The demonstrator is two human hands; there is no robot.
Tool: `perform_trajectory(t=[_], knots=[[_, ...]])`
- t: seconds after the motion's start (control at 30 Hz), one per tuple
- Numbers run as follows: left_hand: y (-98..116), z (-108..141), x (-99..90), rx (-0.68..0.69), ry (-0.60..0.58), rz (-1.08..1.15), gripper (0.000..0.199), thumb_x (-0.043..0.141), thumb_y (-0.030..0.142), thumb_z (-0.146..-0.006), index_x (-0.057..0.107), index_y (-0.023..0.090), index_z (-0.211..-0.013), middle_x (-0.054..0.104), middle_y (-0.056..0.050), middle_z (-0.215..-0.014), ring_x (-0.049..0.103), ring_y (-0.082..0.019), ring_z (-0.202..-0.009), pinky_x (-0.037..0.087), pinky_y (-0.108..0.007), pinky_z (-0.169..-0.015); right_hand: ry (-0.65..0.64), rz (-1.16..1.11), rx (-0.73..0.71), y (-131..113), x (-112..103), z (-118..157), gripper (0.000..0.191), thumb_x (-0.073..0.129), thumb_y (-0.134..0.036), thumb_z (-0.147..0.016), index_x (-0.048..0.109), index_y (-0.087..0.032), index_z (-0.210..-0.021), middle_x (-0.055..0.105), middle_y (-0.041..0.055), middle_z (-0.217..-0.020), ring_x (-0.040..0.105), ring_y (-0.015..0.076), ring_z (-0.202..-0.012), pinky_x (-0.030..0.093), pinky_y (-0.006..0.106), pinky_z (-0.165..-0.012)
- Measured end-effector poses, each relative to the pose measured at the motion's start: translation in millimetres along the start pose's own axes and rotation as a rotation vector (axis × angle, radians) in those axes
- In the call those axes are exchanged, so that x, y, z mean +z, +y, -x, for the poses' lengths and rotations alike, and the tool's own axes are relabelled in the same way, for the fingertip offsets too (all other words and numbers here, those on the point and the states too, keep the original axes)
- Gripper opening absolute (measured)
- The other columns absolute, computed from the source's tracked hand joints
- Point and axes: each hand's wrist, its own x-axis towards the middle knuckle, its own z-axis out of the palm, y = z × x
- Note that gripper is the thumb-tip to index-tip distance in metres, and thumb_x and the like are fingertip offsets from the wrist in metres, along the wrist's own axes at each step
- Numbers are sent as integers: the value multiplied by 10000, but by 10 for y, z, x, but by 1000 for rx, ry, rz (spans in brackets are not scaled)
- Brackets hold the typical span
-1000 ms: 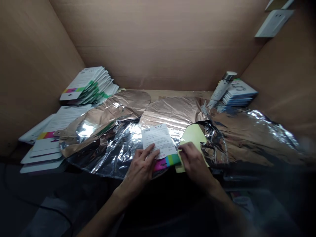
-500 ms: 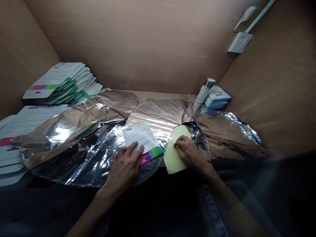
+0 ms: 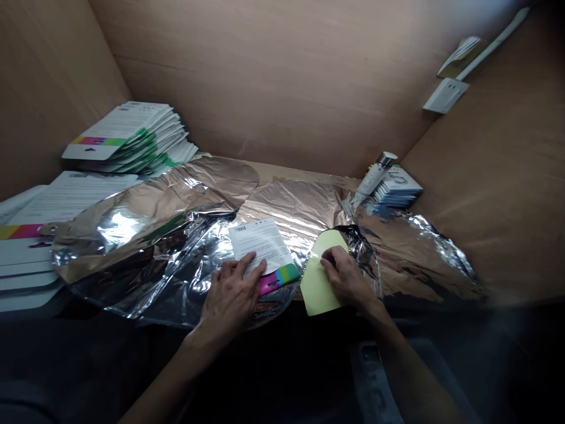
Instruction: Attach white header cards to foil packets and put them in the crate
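Note:
My left hand (image 3: 233, 291) lies with fingers stretched out over the lower left of a white printed packet (image 3: 256, 238) that has a rainbow-coloured strip. Under the packet spreads a shiny foil balloon (image 3: 198, 182), flat and creased. To the right, a yellow paper sheet (image 3: 318, 291) rests on the foil, its lower corner past the table's front edge. My right hand (image 3: 346, 277) is over this sheet, thumb and fingertips pinched together at its surface. Whatever is between those fingertips is too small to make out.
Stacks of similar packets (image 3: 128, 126) stand at the back left, with more packets (image 3: 26, 253) at the left edge. A bottle (image 3: 375, 174) leans near a small packet stack (image 3: 399, 182) at the back right. Wooden panels enclose the table; a power socket (image 3: 445, 96) hangs on the right.
The view has tilted slightly, shifting the scene to the right. Both hands keep nearly the same places on the packet and the yellow sheet.

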Motion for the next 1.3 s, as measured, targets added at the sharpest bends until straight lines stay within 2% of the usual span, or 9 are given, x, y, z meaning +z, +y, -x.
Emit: perform_trajectory(t=[0.2,0.33,0.47,0.6,0.77,1.0,1.1,1.2,1.3], knots=[[-4,14,2,-3,26,41,422,534,295,-983,616,342,-1394,571,-51,-1502,547,-379,-1194,466,-556,-910,-77,88,-29,44,14,17,155,463,-214,-1003,538,-227,-868,566,46,-938,558,216,-861,448,362,-807],[6,17,9,-17,33,60,440,581,280,-948,619,353,-1380,573,-38,-1501,555,-379,-1181,463,-555,-915,-46,-85,-42,-154,-115,49,159,441,-270,-1032,518,-233,-898,565,34,-913,552,210,-855,441,347,-782],[17,21,17,-20,42,81,435,579,278,-951,617,352,-1378,563,-23,-1513,557,-372,-1164,464,-561,-923,-312,-312,-107,-583,-200,-24,166,449,-318,-1049,526,-233,-929,548,1,-873,525,180,-818,444,300,-745],[26,30,16,-25,43,79,443,577,276,-956,608,333,-1394,547,-18,-1531,554,-361,-1140,469,-553,-919,-489,-232,-202,-866,20,-253,162,466,-267,-1021,556,-213,-898,581,11,-902,524,165,-803,433,281,-728],[18,40,31,-11,55,107,451,574,275,-955,593,319,-1404,551,-26,-1528,546,-350,-1138,467,-537,-919,-479,71,-189,-901,350,-487,163,499,-218,-973,566,-203,-826,635,45,-898,562,178,-796,392,290,-712],[-1,50,18,-5,34,118,455,553,254,-970,576,304,-1421,551,-30,-1533,557,-336,-1105,462,-532,-920,-204,185,48,-799,252,-397,140,458,-349,-1040,508,-224,-1003,661,71,-850,597,226,-738,302,309,-617],[38,45,-87,5,18,133,508,530,366,-1008,497,229,-1496,544,-76,-1538,554,-339,-1154,468,-528,-955,-279,39,83,-796,223,-344,170,494,-401,-1029,473,-234,-999,635,34,-794,591,219,-709,323,302,-625],[41,63,-205,39,37,111,755,646,517,-927,420,143,-1542,535,-153,-1531,561,-378,-1199,471,-549,-994,-246,-292,71,-930,158,-265,222,483,-445,-1039,466,-241,-953,599,2,-809,563,191,-732,391,294,-660],[-8,155,-335,99,194,136,551,610,375,-966,516,165,-1467,634,-153,-1415,634,-338,-1151,510,-488,-972,-306,-684,-57,-1134,9,-110,266,488,-493,-1042,517,-230,-1014,597,10,-897,568,174,-803,468,292,-722]])
